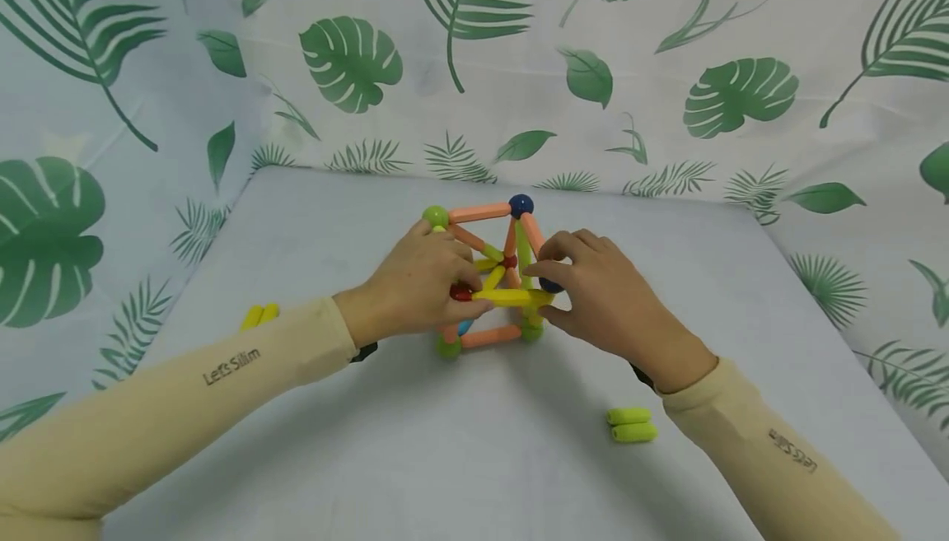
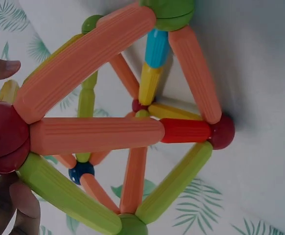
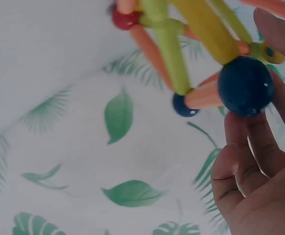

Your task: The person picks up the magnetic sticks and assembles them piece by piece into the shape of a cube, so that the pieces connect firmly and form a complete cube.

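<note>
At the middle of the pale table (image 1: pixel 311 220) stands a cube-like frame of coloured plastic rods and balls (image 1: pixel 493 277). The left hand (image 1: pixel 418 286) pinches its red ball corner (image 2: pixel 3 137), fingers curled. The right hand (image 1: pixel 596 294) pinches the dark blue ball corner (image 3: pixel 245 85); 2 loose green rods (image 1: pixel 632 425) lie near its wrist

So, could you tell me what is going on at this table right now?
A person in cream sleeves is holding a cube-like frame of coloured plastic rods and balls standing on the pale blue table. The left hand grips a red ball joint at one near upper corner, and the right hand pinches a dark blue ball joint at the other. A yellow rod spans between them. Two loose light green rods lie near the right forearm, and loose yellow rods by the left.
</note>
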A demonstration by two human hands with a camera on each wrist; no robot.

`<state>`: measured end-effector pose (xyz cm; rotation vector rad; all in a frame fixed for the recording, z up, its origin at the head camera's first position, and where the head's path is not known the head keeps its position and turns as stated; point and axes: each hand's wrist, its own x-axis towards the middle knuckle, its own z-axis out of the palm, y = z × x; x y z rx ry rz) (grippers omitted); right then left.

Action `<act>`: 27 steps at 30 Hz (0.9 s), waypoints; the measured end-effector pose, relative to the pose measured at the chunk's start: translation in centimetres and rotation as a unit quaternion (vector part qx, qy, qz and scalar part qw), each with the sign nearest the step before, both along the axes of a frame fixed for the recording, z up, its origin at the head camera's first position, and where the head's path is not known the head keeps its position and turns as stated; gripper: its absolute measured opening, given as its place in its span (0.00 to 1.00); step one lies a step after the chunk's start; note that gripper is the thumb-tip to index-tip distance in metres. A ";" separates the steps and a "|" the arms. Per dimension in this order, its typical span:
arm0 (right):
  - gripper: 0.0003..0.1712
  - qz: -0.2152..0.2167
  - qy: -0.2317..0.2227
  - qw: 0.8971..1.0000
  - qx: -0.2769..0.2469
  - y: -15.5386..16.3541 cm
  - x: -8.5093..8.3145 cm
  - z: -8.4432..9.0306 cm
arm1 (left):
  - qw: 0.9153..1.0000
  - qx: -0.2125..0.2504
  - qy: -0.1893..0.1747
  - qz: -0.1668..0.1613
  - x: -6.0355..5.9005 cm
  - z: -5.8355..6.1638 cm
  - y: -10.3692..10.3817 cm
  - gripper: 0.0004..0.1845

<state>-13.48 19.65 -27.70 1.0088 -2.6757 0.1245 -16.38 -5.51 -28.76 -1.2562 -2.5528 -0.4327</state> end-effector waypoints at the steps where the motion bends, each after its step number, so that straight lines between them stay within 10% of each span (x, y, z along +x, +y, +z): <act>1: 0.24 -0.006 -0.001 1.000 -0.002 0.4 0.0 -0.1 | 1.000 0.002 0.004 0.001 0.0 -0.1 0.0 0.13; 18: 0.26 -0.004 -0.017 0.994 -0.107 2.2 0.3 -1.2 | 0.998 0.059 0.031 -0.004 -0.1 -1.0 0.1 0.14; 23: 0.29 -0.092 -0.046 0.987 -0.124 2.9 0.9 -1.3 | 0.999 0.036 -0.025 0.013 0.2 -0.2 -0.5 0.20; 27: 0.34 -0.198 -0.164 0.961 -0.103 3.6 0.7 -1.6 | 0.997 0.034 -0.070 0.008 0.3 0.5 -1.3 0.20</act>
